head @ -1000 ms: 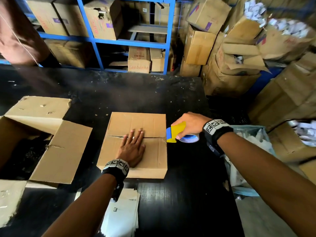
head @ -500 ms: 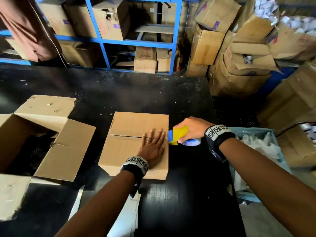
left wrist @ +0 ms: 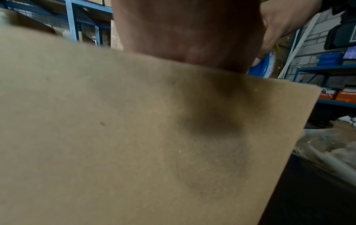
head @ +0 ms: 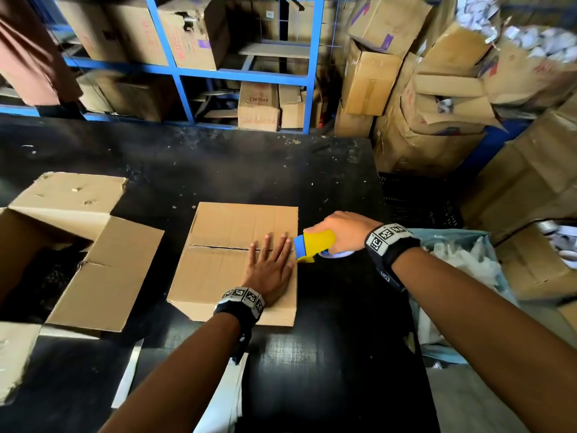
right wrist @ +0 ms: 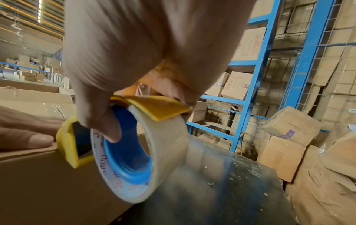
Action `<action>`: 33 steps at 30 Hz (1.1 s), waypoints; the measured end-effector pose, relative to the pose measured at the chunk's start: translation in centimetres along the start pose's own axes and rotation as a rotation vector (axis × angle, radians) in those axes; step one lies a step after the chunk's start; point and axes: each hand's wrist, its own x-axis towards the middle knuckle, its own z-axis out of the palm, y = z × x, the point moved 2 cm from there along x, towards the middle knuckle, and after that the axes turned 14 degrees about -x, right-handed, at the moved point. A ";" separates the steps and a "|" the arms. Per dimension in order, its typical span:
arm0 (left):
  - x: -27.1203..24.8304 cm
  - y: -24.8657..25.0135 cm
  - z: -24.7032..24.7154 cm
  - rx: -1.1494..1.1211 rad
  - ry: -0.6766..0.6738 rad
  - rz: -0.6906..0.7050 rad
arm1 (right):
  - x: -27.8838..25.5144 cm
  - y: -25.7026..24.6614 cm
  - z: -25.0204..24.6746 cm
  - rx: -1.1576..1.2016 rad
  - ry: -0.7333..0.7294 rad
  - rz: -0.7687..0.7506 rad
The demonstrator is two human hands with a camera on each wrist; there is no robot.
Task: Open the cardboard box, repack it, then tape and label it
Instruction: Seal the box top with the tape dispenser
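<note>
A small closed cardboard box [head: 224,245] lies on the black table [head: 327,354], its two top flaps meeting at a centre seam. My left hand [head: 271,270] presses flat on the right part of the lid, fingers straight and spread over the seam. My right hand [head: 340,234] grips a yellow and blue tape dispenser [head: 313,245] with a clear tape roll [right wrist: 165,146], its yellow nose touching the box's right edge at the seam. In the left wrist view the box lid [left wrist: 134,137] fills the frame under my palm [left wrist: 188,30].
A larger open cardboard box [head: 62,245] stands at the table's left. White paper sheets [head: 224,398] lie at the near edge. A plastic bag of white waste [head: 462,270] sits right of the table. Blue shelving [head: 243,75] and stacked cartons [head: 437,114] lie beyond.
My left hand slid right along the lid to the seam's right end. The dispenser in my right hand came up against the box's right edge.
</note>
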 end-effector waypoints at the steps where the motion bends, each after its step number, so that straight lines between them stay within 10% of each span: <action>1: 0.0 0.0 0.0 -0.006 0.005 0.001 | -0.3 0.2 -0.1 0.032 -0.007 0.005; 15: -0.1 0.1 -0.1 -0.003 0.013 0.001 | -4.9 6.7 1.0 0.174 0.011 0.125; 33: 0.1 0.2 0.2 0.006 0.005 0.006 | 2.3 -1.7 4.2 -0.198 -0.017 0.250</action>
